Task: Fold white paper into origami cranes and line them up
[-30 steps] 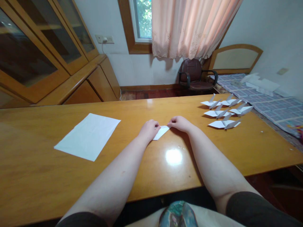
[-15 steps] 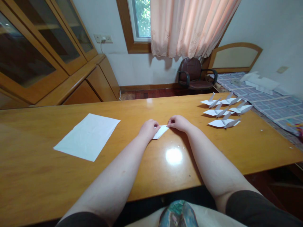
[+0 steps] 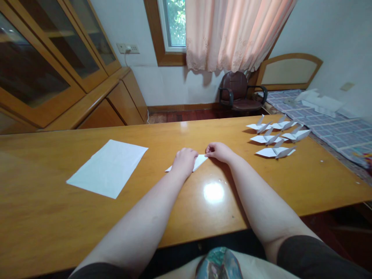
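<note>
On the wooden table, in the head view, lies a small folded white paper (image 3: 200, 161), partly hidden under my hands. My left hand (image 3: 185, 161) rests flat across its middle, fingers laid over the top and fingertips partly out of sight. A pointed end of the paper shows to the left of this hand. At the paper's far right corner, the thumb and curled fingers of my right hand (image 3: 216, 151) are closed in a pinch.
A flat white sheet (image 3: 109, 168) lies on the table (image 3: 139, 217) to the left. Several folded paper cranes (image 3: 274, 151) stand at the right. Beyond the table are a brown office chair (image 3: 236, 91), a bed (image 3: 328, 120) and a wooden cabinet (image 3: 95, 104).
My left hand has shifted slightly right and flattened over the folded paper, so its left point now shows. My right hand has stayed at the right corner.
</note>
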Available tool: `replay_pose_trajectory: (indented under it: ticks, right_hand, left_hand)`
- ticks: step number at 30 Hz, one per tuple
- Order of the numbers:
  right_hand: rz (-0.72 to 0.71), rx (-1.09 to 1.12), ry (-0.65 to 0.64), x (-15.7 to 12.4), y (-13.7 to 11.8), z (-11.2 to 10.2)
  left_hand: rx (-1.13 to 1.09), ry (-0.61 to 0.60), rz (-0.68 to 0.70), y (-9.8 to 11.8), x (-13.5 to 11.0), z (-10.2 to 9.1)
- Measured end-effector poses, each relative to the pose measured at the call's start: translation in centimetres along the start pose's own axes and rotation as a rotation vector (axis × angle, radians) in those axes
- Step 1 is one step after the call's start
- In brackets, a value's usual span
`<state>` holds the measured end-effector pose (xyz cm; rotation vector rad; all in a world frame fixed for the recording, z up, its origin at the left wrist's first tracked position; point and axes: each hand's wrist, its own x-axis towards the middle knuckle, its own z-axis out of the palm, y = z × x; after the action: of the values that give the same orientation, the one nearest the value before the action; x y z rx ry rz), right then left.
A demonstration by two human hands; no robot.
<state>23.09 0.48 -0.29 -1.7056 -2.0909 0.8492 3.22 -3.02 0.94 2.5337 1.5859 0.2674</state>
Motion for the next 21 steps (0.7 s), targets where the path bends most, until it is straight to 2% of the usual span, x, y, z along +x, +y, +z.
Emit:
replay_pose_trajectory:
  ticks: [3, 7, 11, 17, 21]
  right_hand:
    - [-0.001, 0.008, -0.01, 0.1, 0.0, 0.1]
    - [-0.001, 0.028, -0.026, 0.3, 0.1, 0.3]
    - [0.002, 0.036, -0.025, 0.3, 0.1, 0.3]
    - [-0.03, -0.061, -0.033, -0.3, -0.5, -0.1]
    - [-0.203, -0.183, 0.078, -0.7, -1.6, 0.4]
  left_hand:
    - [0.054, -0.103, 0.084, 1.6, -1.0, 0.2]
    - [0.106, -0.203, 0.057, 3.1, -2.3, 1.2]
    - [0.115, -0.301, 0.034, 3.5, -2.8, 1.5]
    - [0.06, -0.333, 0.024, 3.4, -2.8, 1.2]
    - [0.026, -0.339, 0.026, 3.5, -2.7, 1.3]
